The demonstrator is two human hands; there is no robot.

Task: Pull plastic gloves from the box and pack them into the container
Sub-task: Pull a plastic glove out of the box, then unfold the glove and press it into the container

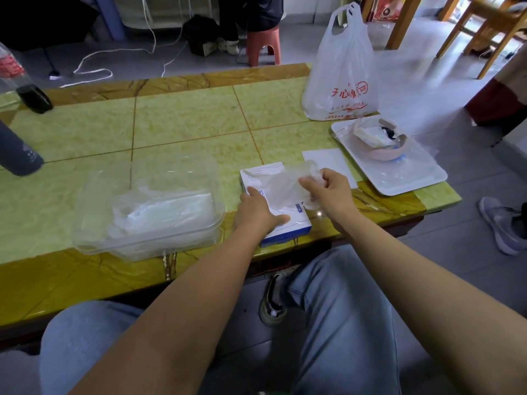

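Observed from beside the seated person, who faces the near edge of the table (185,124) with both forearms reaching over it.

The box (295,226) lies flat just inside the near edge, right of centre. The left hand (256,213) rests on its top with the fingers laid straight, pressing down. This appears meant to stop the light box lifting as a glove is drawn.

The right hand (328,192) is over the far right part of the box. Thumb and fingertips pinch a thin clear glove (278,186), which hangs crumpled between that hand and the box top. Whether its tail has cleared the opening cannot be told.

The container (85,246), clear and lidless, stands just beside the box on its left, along the near edge. A pile of packed gloves (168,209) lies inside. The close placement looks deliberate, since it keeps the carry short.

Also present:
- a white sheet (325,159) behind the box
- a tray (413,181) at the right edge, bearing a pink bowl (385,155)
- a plastic bag (342,81) at the far right corner
- a dark bottle (17,158) at the left edge

Risk: the film may cling and drag out a second glove.
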